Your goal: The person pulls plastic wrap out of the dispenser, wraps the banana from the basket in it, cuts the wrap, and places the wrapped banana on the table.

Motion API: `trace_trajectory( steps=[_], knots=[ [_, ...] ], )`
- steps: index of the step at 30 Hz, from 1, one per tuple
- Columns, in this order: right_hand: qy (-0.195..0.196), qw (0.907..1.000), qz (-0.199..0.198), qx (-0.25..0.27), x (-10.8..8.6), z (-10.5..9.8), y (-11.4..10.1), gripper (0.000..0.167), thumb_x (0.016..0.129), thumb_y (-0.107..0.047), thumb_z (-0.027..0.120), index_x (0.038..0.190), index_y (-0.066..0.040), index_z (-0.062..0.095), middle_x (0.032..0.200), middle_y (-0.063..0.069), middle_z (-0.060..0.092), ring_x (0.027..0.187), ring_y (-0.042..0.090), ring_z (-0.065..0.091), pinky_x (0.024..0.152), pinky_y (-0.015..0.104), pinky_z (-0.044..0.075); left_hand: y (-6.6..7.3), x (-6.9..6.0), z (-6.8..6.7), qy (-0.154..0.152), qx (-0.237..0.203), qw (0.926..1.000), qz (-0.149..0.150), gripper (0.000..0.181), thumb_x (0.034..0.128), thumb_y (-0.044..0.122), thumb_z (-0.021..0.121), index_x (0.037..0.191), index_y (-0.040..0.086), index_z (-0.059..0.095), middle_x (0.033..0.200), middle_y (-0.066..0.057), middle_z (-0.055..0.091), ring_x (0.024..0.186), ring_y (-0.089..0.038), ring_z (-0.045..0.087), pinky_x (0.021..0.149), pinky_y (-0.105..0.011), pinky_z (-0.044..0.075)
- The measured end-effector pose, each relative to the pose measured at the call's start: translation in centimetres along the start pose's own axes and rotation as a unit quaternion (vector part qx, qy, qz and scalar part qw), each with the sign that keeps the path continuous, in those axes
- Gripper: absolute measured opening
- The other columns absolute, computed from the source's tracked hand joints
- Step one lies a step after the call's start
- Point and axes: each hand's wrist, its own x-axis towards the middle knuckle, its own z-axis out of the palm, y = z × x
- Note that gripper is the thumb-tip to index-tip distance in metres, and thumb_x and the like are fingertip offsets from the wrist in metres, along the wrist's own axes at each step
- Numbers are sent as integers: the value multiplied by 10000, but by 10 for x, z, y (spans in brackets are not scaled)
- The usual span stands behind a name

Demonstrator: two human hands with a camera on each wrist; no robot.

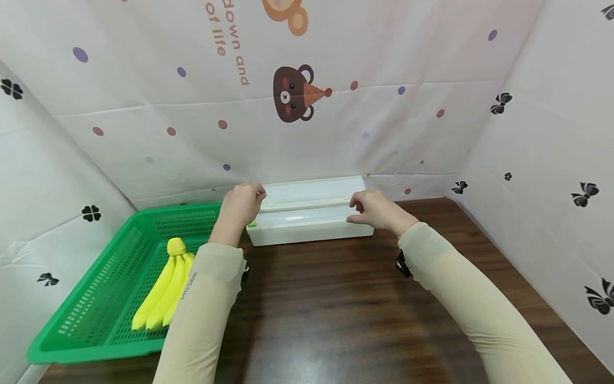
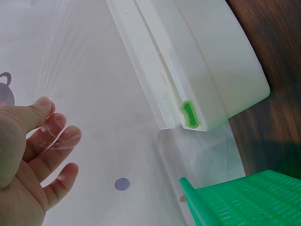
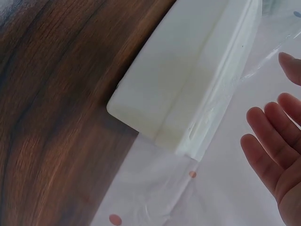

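A long white cling film dispenser (image 1: 312,233) lies against the back wall, its lid raised behind it. My left hand (image 1: 238,205) is above its left end. In the left wrist view, that left hand (image 2: 26,179) pinches the edge of clear cling film (image 2: 52,47) between thumb and forefinger, and the film stretches up in thin folds. A green slider (image 2: 190,114) sits at the dispenser's end. Over the right end is my right hand (image 1: 379,210); in the right wrist view its thumb and fingers (image 3: 270,141) are apart, near the film, with nothing gripped.
To the left stands a green plastic basket (image 1: 86,288) with a bunch of yellow bananas (image 1: 168,288) in it. The dark wooden table (image 1: 326,309) extends in front of the dispenser. Patterned white cloth (image 1: 384,133) hangs behind and at both sides.
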Motion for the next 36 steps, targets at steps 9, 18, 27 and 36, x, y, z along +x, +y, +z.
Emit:
trace_trajectory(
  steps=[9,18,27,36],
  knots=[
    [51,10000,-76,-9,3,4,1,373,838,-273,712,1093,-17,618,978,149,620,863,228,562,776,387,476,1,0,0,51,-8,10000,17,208,968,171,529,1072,55,667,1066,-131,663,936,-293,632,815,-433,518],
    [-4,9999,-70,-107,8,11,4,397,845,-237,705,1138,15,610,1058,178,626,961,283,596,834,421,487,0,-1,1,92,-4,9999,52,206,969,170,528,1063,55,670,1075,-131,665,942,-289,635,816,-432,517],
    [-62,9997,-97,-229,13,17,3,378,871,-195,674,1172,21,599,1109,189,622,1001,308,597,860,431,484,0,-2,1,101,-37,9999,28,202,966,167,533,1058,54,674,1074,-127,667,938,-287,640,812,-423,523],
    [111,9984,-183,-531,18,24,3,292,889,-144,645,1136,8,617,1059,149,632,955,276,598,834,410,488,-1,-2,2,169,-32,9998,92,208,967,172,532,1069,59,674,1079,-126,668,952,-285,639,817,-424,523]
  ],
)
